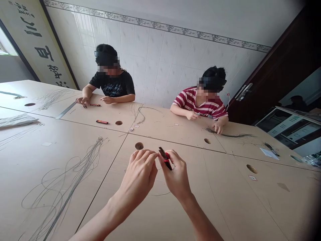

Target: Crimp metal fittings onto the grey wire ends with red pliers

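In the head view my right hand (pixel 177 175) is closed round a small pair of pliers (pixel 162 153) with red and black handles. The pliers' dark jaws point up and to the left. My left hand (pixel 141 169) is beside it, fingers bent and pinched together, the fingertips almost touching my right thumb. Whatever lies in that pinch is too small to make out. Below the hands a thin dark wire (pixel 160 194) curves over the table (pixel 190 217); its ends are hidden. To the left lies a bundle of thin wires (pixel 82 170) with small pale ends.
Across the table sit two people, one in a black shirt (pixel 112 85), one in a striped shirt (pixel 203 100) with a hand at dark wires (pixel 230 135). Round holes (pixel 139 146) pierce the tabletop. Also there are a red-and-black stick (pixel 102 122), a metal ruler (pixel 66 110) and another tool (pixel 272 149).
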### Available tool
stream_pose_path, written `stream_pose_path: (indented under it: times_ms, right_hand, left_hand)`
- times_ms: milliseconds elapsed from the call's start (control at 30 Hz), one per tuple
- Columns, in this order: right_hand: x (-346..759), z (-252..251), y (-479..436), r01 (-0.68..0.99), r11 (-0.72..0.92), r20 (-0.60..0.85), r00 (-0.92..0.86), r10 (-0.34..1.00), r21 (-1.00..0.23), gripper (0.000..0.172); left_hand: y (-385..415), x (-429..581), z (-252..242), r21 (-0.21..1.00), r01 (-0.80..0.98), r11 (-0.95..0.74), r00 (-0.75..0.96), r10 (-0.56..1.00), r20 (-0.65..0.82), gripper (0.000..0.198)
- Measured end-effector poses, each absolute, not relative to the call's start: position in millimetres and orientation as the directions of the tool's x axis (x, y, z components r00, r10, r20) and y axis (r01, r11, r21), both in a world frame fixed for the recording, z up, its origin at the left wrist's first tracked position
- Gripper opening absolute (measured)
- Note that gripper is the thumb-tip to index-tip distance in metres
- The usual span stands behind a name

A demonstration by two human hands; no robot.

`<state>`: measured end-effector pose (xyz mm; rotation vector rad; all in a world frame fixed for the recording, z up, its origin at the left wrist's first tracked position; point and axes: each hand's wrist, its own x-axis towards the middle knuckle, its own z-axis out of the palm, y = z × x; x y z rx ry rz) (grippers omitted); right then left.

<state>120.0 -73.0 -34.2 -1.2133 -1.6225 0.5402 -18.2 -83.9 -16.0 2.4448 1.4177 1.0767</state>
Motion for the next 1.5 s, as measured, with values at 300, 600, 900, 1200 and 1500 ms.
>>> stream_pose_path:
  times_ms: [300,600,900,1200,1500]
  right_hand:
    - [131.6,-19.7,-71.2,0.417,0.314,0.313,-0.073,0.947,-0.853,0.025]
    - [138.0,1.6,-68.5,0.523,0.459,0.302,-0.360,0.883,-0.718,0.018]
    - [133.6,-0.1,-67.6,0.602,0.567,0.371,-0.429,0.823,-0.562,0.013]
    - [130.7,-6.2,-70.0,0.543,0.429,0.330,-0.274,0.903,-0.722,0.017]
    - [125.0,-20.6,-63.6,0.327,0.246,0.196,-0.179,0.964,-0.913,0.026]
  left_hand:
    - [-77.6,-34.4,-6.7,0.794,0.521,-0.313,0.146,0.949,0.278,0.022]
    - [-64.3,-49.5,3.7,0.994,0.041,-0.102,0.513,0.856,0.067,0.017]
    - [-63.4,-55.9,0.9,0.965,0.233,-0.118,0.359,0.933,0.027,0.020]
    - [-58.2,-52.3,-5.2,0.973,0.198,-0.115,0.279,0.959,0.057,0.024]
    - [-52.1,-51.7,-11.0,0.983,0.170,-0.069,0.292,0.956,0.016,0.027]
